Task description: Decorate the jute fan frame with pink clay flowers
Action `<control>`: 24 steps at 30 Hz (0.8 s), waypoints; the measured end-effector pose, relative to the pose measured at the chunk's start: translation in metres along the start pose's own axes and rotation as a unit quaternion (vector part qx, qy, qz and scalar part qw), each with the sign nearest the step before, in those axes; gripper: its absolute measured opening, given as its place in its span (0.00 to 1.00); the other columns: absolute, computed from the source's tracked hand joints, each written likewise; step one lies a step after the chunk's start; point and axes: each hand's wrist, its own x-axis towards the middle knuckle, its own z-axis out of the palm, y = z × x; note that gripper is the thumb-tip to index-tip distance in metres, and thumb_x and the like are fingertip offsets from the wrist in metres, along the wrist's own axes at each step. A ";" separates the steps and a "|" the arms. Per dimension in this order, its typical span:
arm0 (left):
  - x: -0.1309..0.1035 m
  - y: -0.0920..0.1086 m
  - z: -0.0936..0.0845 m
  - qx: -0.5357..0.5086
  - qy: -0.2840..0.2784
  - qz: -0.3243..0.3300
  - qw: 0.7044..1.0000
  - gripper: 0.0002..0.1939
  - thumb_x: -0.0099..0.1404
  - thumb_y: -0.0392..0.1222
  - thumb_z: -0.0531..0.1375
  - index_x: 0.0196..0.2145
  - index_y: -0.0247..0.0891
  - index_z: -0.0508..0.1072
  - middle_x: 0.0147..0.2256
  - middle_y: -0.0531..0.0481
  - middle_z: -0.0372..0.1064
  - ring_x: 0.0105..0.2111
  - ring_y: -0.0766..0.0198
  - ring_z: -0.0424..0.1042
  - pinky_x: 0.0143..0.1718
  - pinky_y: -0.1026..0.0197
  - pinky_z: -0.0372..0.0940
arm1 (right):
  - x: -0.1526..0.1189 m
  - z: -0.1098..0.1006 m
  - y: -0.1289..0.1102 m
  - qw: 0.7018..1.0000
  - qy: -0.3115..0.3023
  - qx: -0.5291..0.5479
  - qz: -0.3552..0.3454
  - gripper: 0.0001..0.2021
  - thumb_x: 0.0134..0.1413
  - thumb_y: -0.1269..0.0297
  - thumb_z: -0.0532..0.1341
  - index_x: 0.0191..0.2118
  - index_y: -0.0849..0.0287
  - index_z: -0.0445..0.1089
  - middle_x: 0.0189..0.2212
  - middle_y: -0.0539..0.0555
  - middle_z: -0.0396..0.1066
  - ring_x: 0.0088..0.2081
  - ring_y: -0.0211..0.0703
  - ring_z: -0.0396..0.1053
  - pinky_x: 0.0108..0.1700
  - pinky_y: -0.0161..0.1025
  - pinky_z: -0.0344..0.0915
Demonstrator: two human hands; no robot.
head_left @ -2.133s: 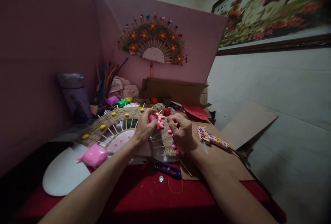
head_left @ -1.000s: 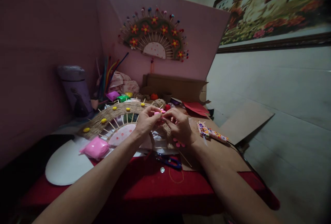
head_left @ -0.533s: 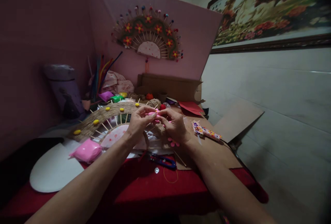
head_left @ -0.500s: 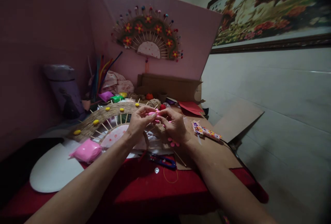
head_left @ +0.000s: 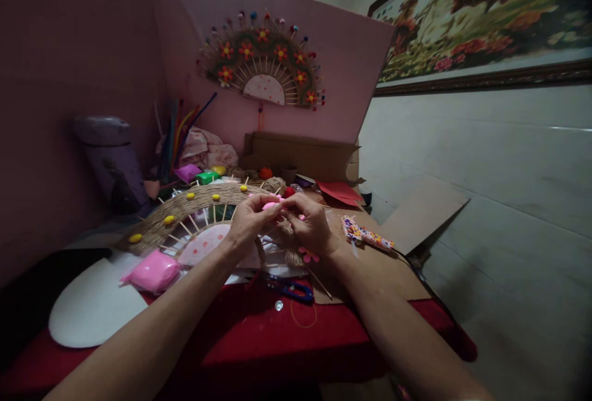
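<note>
Fingertips of my left hand [head_left: 247, 221] and my right hand [head_left: 312, 223] meet over the right side of a twine-wrapped fan [head_left: 155, 228]. Both pinch at small pink clay [head_left: 272, 205]; its exact shape is partly hidden by the fingers. Yellow clay ovals sit along the fan's twine band, and thin sticks run down to its dotted half-round base [head_left: 203, 243]. A pink clay flower [head_left: 309, 255] shows at the fan's lower right, just beneath my right wrist. More pink bits peek out around my fingers.
Blue-handled scissors [head_left: 291, 288] and a clear bead [head_left: 279, 306] lie on the red cloth [head_left: 231, 333]. A pink clay packet [head_left: 152, 270] and white rounded board [head_left: 92, 311] are at left. On cardboard [head_left: 388, 274] at right rests a flower-patterned glue gun [head_left: 367, 235].
My hands stay together at the pink clay, with the fingers shifting slightly. The whole view has moved a little, so things appear slightly further left.
</note>
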 end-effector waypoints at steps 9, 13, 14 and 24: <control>0.004 -0.001 0.003 -0.008 0.041 0.031 0.999 0.13 0.45 0.40 0.69 0.29 0.32 0.74 0.24 0.51 0.73 0.22 0.69 0.70 0.25 0.67 0.65 | 0.000 0.001 0.001 1.000 0.001 0.003 0.028 0.05 0.53 0.69 0.62 0.37 0.59 0.71 0.32 0.52 0.71 0.33 0.40 0.68 0.38 0.38 0.65; 0.005 -0.002 0.003 -0.010 0.033 0.030 0.999 0.13 0.46 0.39 0.68 0.30 0.32 0.73 0.25 0.51 0.73 0.23 0.69 0.71 0.26 0.67 0.65 | 0.000 0.002 0.002 1.000 -0.002 0.003 0.027 0.03 0.53 0.68 0.62 0.35 0.58 0.72 0.32 0.52 0.73 0.34 0.41 0.69 0.40 0.38 0.65; 0.005 -0.002 0.003 -0.011 0.025 0.028 0.999 0.14 0.46 0.39 0.68 0.31 0.32 0.73 0.25 0.50 0.73 0.23 0.69 0.71 0.26 0.67 0.65 | 0.000 0.002 0.001 1.000 -0.002 0.002 0.023 0.03 0.54 0.68 0.61 0.35 0.58 0.72 0.32 0.53 0.73 0.35 0.41 0.70 0.40 0.38 0.65; 0.008 -0.001 0.002 -0.003 0.012 0.023 1.000 0.12 0.47 0.38 0.68 0.29 0.33 0.72 0.23 0.53 0.72 0.21 0.69 0.71 0.25 0.67 0.65 | 0.001 0.000 0.000 1.000 0.002 -0.007 0.012 0.03 0.53 0.69 0.61 0.35 0.59 0.71 0.31 0.53 0.72 0.34 0.40 0.69 0.37 0.38 0.64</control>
